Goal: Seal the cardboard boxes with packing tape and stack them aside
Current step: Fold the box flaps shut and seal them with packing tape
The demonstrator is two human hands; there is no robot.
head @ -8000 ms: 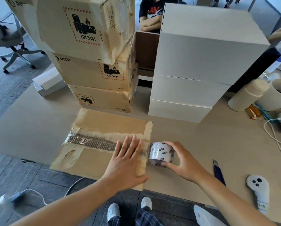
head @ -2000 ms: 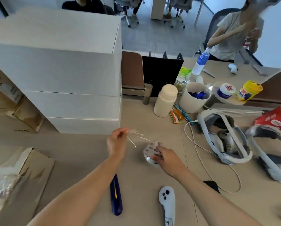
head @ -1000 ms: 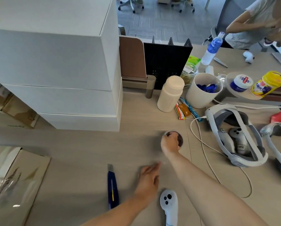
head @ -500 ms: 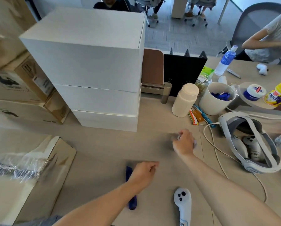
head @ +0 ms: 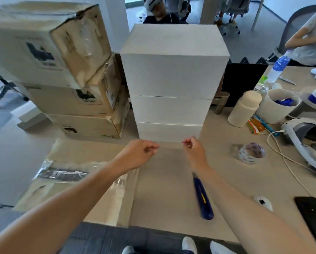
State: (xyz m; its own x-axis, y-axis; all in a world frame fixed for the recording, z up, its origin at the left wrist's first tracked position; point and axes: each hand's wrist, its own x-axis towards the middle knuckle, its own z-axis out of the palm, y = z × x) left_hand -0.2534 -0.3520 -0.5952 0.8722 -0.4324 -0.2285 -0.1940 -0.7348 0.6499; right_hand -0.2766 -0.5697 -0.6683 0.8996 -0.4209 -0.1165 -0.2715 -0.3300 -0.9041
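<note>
A flat brown cardboard box (head: 74, 158) lies at the table's front left, with a wrinkled strip of clear tape (head: 61, 174) across its top. My left hand (head: 141, 154) hovers over the box's right end, fingers curled shut, nothing visible in it. My right hand (head: 193, 148) is beside it, fingertips pinched together and empty as far as I can see. The tape roll (head: 251, 153) rests on the table to the right, apart from both hands. A blue utility knife (head: 203, 198) lies under my right forearm.
Three stacked brown boxes (head: 65, 70) stand at the back left, three stacked white boxes (head: 171, 79) behind my hands. To the right are a white bottle (head: 245, 110), a cup (head: 278, 107), a headset (head: 307, 142), cables, a controller (head: 262, 201) and a phone (head: 313, 211).
My right hand let go of the tape roll, which now sits on the table. Both hands moved left toward the flat box, and my view swung left.
</note>
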